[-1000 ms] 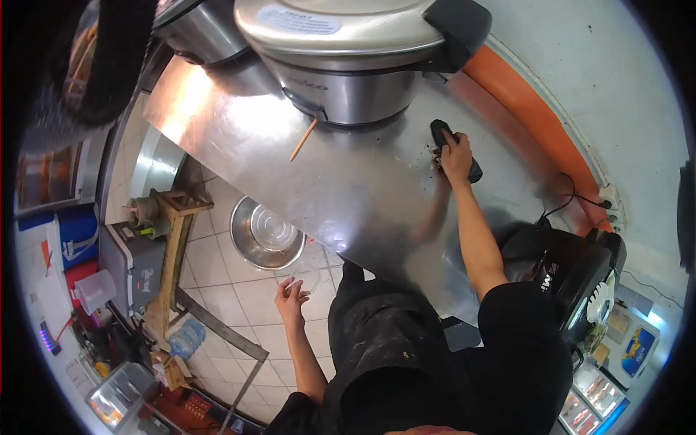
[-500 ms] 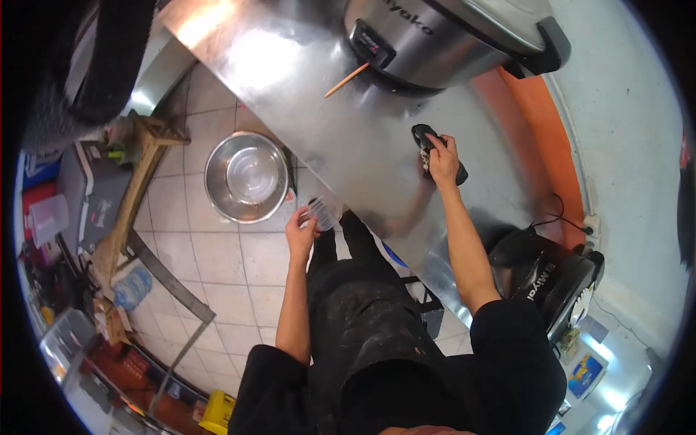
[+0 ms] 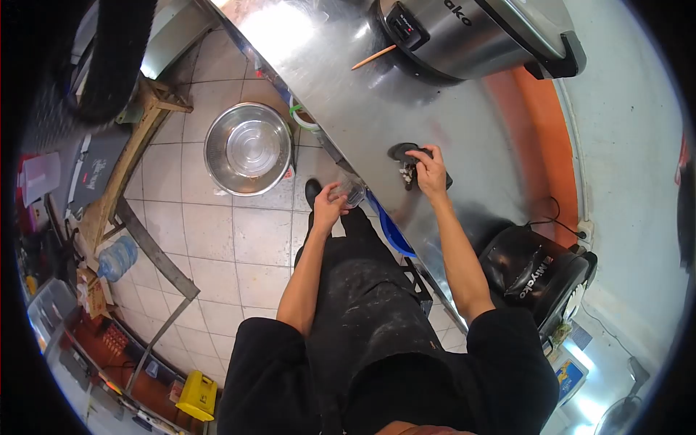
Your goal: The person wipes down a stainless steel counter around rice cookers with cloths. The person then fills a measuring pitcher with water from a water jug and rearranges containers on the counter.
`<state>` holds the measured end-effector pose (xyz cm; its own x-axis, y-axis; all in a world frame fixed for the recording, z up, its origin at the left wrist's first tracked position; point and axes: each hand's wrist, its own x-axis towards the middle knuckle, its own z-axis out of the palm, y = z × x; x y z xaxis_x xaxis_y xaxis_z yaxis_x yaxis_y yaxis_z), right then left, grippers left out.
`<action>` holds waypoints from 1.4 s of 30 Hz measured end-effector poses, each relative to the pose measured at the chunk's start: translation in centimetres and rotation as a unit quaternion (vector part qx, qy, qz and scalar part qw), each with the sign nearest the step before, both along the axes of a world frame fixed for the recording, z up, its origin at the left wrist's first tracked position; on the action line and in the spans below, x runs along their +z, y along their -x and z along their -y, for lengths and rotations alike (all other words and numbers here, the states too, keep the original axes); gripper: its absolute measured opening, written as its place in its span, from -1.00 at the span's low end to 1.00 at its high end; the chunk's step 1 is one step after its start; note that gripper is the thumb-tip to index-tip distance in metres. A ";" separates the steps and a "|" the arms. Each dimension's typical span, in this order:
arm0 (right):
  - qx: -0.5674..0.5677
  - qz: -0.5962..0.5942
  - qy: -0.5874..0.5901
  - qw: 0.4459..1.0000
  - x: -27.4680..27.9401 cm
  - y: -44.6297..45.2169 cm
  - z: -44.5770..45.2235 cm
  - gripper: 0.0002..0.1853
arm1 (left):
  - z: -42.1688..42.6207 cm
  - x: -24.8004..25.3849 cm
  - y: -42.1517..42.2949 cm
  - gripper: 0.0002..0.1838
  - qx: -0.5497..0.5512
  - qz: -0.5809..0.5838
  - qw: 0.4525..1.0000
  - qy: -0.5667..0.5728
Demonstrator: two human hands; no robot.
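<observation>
My right hand (image 3: pixel 430 172) grips a dark cloth-like item (image 3: pixel 401 151) on the steel table (image 3: pixel 348 109). Small pale and dark crumbs (image 3: pixel 407 175) lie against its near-left side. My left hand (image 3: pixel 331 206) holds a clear plastic container (image 3: pixel 352 193) just off the table's edge, its fingers closed on the rim. A thin wooden stick (image 3: pixel 374 57) points out from the front of the silver rice cooker (image 3: pixel 464 36), beyond my right hand.
A steel basin (image 3: pixel 249 184) with a clear round item inside stands on the tiled floor. A blue basin (image 3: pixel 394 233) shows below the table edge. To the right is a black cooker (image 3: pixel 518 264); a wooden-legged stand (image 3: pixel 134 163) is at left.
The view has shifted along the table. My right hand has drawn the dark item and crumbs closer to the table edge. My left hand has brought the clear container up beside that edge.
</observation>
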<state>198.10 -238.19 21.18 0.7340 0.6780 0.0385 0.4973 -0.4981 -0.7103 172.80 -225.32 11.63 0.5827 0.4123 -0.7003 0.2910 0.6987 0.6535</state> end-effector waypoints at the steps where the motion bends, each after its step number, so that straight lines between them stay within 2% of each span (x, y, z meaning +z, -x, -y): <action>1: -0.019 -0.005 -0.003 1.000 0.1 -0.3 0.4 -0.62 | 0.3 -0.4 0.1 -0.53 -0.002 0.003 1.000 0.005; 3: -0.061 -0.005 -0.008 0.998 1.0 -1.0 1.1 -0.60 | 0.7 -0.7 0.3 -0.53 -0.001 0.005 1.000 0.010; 7: -0.105 0.101 -0.023 0.989 0.2 -4.7 4.3 -0.60 | 1.4 -0.5 1.2 -0.51 -0.009 0.005 1.000 0.008; 12: -0.222 0.068 0.042 0.972 -0.1 -6.5 8.7 -0.60 | 3.5 -0.5 1.3 -0.55 -0.053 0.005 0.998 0.018; 15: -0.204 0.109 0.133 0.964 -3.0 -6.6 10.9 -0.58 | 5.4 -0.7 0.3 -0.53 -0.056 0.036 0.997 0.049; 18: -0.177 0.090 0.104 0.975 -3.5 -4.9 8.7 -0.57 | 6.1 0.0 -0.6 -0.53 -0.064 0.051 0.993 0.080; 20: -0.109 0.097 0.088 0.985 -2.6 -3.7 6.3 -0.58 | 6.2 0.9 -1.0 -0.54 -0.068 0.054 0.990 0.111; 23: -0.046 0.066 0.070 0.994 -2.6 -3.1 3.4 -0.58 | 6.4 1.9 -1.6 -0.57 -0.036 0.045 0.988 0.141; 25: 0.011 0.045 0.048 0.998 -1.3 -2.3 0.8 -0.57 | 7.2 1.6 -1.7 -0.62 -0.002 0.078 0.986 0.147; 28: 0.120 0.055 0.039 0.991 -1.3 -2.1 -1.1 -0.56 | 8.0 1.6 -2.1 -0.65 0.023 0.095 0.987 0.124; 34: 0.204 0.023 0.046 0.978 -1.2 -0.7 -1.0 -0.59 | 10.0 0.9 -2.2 -0.55 0.055 0.102 0.992 0.058; 38: 0.216 0.020 0.037 0.976 -0.6 1.3 0.1 -0.60 | 12.1 0.5 -3.4 -0.57 0.209 0.197 0.949 0.128; 42: 0.195 0.022 0.046 0.979 -0.7 3.1 1.0 -0.61 | 13.0 1.4 -4.1 -0.53 0.278 0.230 0.912 0.194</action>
<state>195.00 -239.21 20.45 0.4174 0.9087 -0.0096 0.6915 -0.3244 -0.6454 176.85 -238.35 13.00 0.6276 0.5063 -0.5914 -0.4215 0.8597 0.2886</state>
